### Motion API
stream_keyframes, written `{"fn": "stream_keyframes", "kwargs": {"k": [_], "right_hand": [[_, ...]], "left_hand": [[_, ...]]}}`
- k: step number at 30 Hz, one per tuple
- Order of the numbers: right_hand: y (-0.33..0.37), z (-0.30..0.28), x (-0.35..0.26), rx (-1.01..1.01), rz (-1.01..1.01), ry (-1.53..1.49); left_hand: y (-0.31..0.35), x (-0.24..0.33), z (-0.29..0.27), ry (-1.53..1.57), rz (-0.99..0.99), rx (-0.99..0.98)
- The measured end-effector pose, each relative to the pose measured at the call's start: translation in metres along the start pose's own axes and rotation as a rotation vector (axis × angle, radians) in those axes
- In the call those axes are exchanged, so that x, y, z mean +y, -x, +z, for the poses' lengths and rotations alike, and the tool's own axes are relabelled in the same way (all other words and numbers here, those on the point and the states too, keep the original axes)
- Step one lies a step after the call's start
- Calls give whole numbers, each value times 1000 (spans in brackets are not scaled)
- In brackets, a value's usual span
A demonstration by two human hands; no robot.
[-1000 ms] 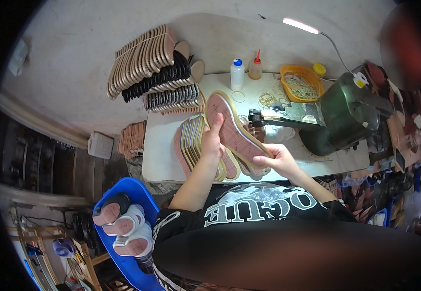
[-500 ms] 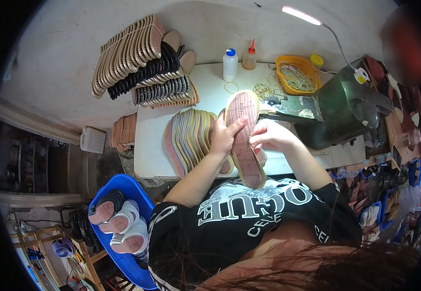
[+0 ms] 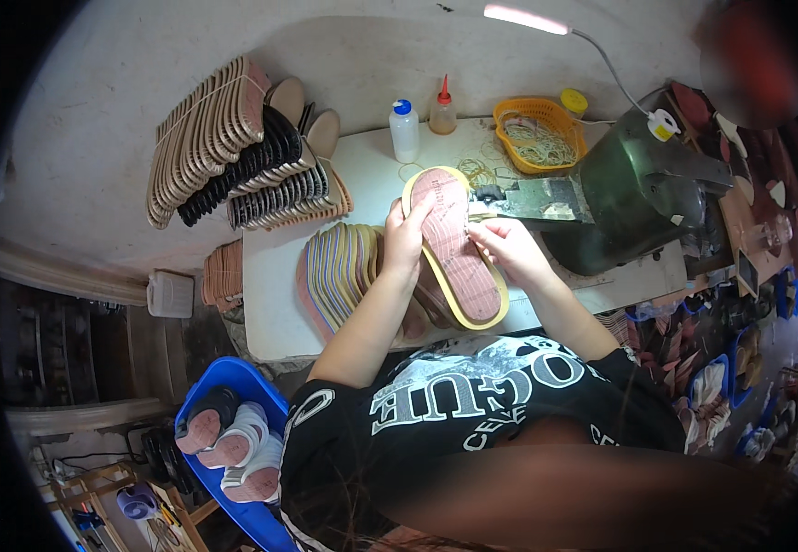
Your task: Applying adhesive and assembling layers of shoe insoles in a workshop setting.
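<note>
Off-white wall (image 3: 95, 120) fills the upper part of the frame, above a pale counter (image 3: 268, 285) across the middle. At the left of the frame, a white canister (image 3: 171, 294) stands beside the counter. Upper left, a banded row of beige-edged soles (image 3: 206, 138) leans at a slant, with black-edged soles (image 3: 252, 170) just below it. Lower left, a blue tub (image 3: 238, 370) holds dark and white sandals (image 3: 244, 431), their pinkish footbeds showing.

Left of centre, a tight row of yellow- and grey-edged soles (image 3: 339, 271) rests on the counter. Next comes the left hand (image 3: 403, 241), its grip closed on a pink-topped sole (image 3: 459, 248) with a yellow rim, thumb lying over the upper face. That sole is raised at the centre of the frame, tilted, its lower end toward the right. Behind it are a blue-capped bottle (image 3: 404, 138) and a red-nozzled bottle (image 3: 443, 117).

The right hand (image 3: 506, 244) has its fingertips at the sole's right edge; I cannot tell whether its grip pinches the edge or only touches it. Farther right, a yellow basket (image 3: 523, 162) contains rubber bands (image 3: 546, 143), and a lit lamp (image 3: 526, 18) hangs above. Upper right, a dark green machine (image 3: 633, 193) stands on the counter.
</note>
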State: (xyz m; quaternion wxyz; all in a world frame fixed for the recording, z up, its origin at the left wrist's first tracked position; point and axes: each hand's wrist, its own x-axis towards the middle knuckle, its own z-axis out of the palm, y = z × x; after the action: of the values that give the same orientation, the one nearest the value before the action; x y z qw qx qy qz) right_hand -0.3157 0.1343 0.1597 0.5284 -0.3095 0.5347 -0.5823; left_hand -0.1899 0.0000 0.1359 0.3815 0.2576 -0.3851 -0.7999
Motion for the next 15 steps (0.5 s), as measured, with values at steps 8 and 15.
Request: {"fn": "stream_keyframes", "kwargs": {"k": [8,15], "right_hand": [[50,-19,5,-123,163,-263],[51,1,15,-34,143,-395]], "left_hand": [[-37,-22,14,-14,24,13],[-61,-10,21,-97,-147,-61]]}}
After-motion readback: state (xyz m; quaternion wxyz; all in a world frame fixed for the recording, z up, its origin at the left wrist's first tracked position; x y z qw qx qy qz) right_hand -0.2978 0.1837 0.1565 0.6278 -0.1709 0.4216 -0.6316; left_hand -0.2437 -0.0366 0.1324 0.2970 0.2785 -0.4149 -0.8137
